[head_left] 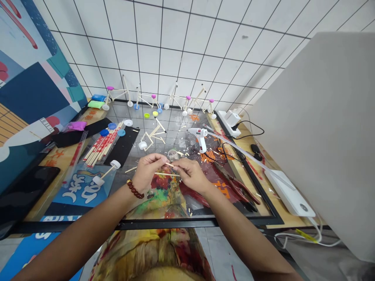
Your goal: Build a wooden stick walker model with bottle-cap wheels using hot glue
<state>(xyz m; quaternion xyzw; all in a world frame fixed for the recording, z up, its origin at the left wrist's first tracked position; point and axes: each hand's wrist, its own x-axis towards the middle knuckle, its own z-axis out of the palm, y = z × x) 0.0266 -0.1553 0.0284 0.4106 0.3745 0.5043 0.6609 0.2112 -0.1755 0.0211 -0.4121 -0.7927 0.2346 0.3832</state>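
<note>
A short wooden stick (169,164) spans the gap between my two hands above the glass tabletop. My left hand (149,168), with a beaded bracelet at the wrist, pinches one end. The fingers of my right hand (191,175) close on the other end. Just below them lies a longer thin stick (167,174). Beyond my hands stands a partly built stick frame (154,134) with a white bottle cap (142,145) at its left. A white glue gun (200,139) rests to the right of it. Left of my hands, a stick joins two white caps (115,164).
Finished stick models (175,99) with caps and purple tops line the back by the tiled wall. Red-wrapped chopsticks (102,146) lie at left, a black phone (32,195) nearer me. Red-handled pliers (237,186) lie at right, near a white lamp base (293,197) and power strip (228,123).
</note>
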